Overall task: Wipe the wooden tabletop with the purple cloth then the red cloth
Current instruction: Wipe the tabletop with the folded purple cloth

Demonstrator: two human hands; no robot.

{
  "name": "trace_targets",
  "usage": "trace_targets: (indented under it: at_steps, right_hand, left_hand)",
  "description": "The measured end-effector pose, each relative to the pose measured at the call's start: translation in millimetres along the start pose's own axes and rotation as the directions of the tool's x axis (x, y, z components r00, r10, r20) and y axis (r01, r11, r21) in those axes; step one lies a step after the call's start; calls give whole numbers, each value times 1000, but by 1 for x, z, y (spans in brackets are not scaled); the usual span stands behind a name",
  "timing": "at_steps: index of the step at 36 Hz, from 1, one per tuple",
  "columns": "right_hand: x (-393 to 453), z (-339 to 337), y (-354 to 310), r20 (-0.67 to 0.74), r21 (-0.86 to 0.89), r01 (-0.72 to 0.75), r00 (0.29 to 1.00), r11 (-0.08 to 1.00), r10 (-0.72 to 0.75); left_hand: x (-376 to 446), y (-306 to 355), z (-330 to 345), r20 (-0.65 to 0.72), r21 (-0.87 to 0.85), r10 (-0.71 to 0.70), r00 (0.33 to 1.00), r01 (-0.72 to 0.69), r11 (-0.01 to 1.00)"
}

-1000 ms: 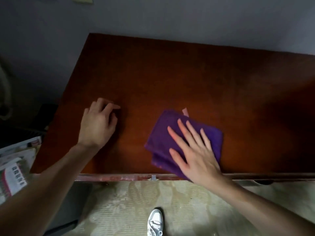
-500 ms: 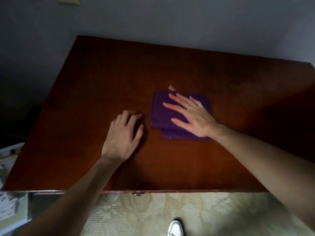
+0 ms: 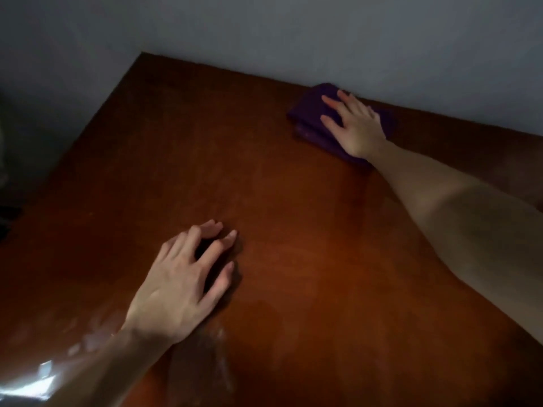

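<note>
The folded purple cloth [image 3: 308, 113] lies at the far edge of the dark reddish wooden tabletop [image 3: 293, 215], against the wall. My right hand [image 3: 355, 127] presses flat on it with straight, spread fingers, arm stretched out across the table. My left hand [image 3: 188, 280] rests on the bare wood near the front left, its fingers loosely bent with the tips touching the surface, and it holds nothing. No red cloth is in view.
A grey wall [image 3: 323, 33] runs along the table's far edge. The table's left edge [image 3: 88, 133] drops to a dark floor area. A bright reflection [image 3: 44, 374] shows on the wood at the near left.
My right hand has pushed the purple cloth from the near edge across the table to the far edge by the wall. My left hand stayed resting on the wood while I leaned forward.
</note>
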State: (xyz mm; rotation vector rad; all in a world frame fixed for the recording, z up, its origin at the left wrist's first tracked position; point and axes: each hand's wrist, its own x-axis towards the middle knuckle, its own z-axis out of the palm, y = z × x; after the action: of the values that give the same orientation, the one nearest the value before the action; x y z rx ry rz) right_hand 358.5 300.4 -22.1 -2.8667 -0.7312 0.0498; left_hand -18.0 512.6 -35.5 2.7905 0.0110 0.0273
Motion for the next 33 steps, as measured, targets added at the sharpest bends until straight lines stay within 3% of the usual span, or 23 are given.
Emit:
trace_targets:
  at_steps: [7,13,19,26,29,33]
  right_hand:
    - [-3,0,-7,35,29,-110,993,994,109]
    - [-62,7,-15,18,24,-165,986,986,164]
    - [-178,14,-25,-10,0,-95,995,995,95]
    - [-351,20,-43,-51,-18,10,999,1000,-11]
    - [-403,19,-34,-7,-42,111,994,993,-111]
    - [-416,4,-7,90,-10,295,952,956,-293]
  left_hand:
    - [-1,0,1,-20,22,-4,1000,5,1000]
    - [-3,5,-1,-52,38,-6,999,8,999]
    - [-2,7,0,-73,70,-17,997,22,997]
    - [-9,25,2,-132,240,20,991,13,971]
    - [-15,49,6,-184,228,24,983,19,974]
    - [-18,91,17,-171,182,115,979,-84,980]
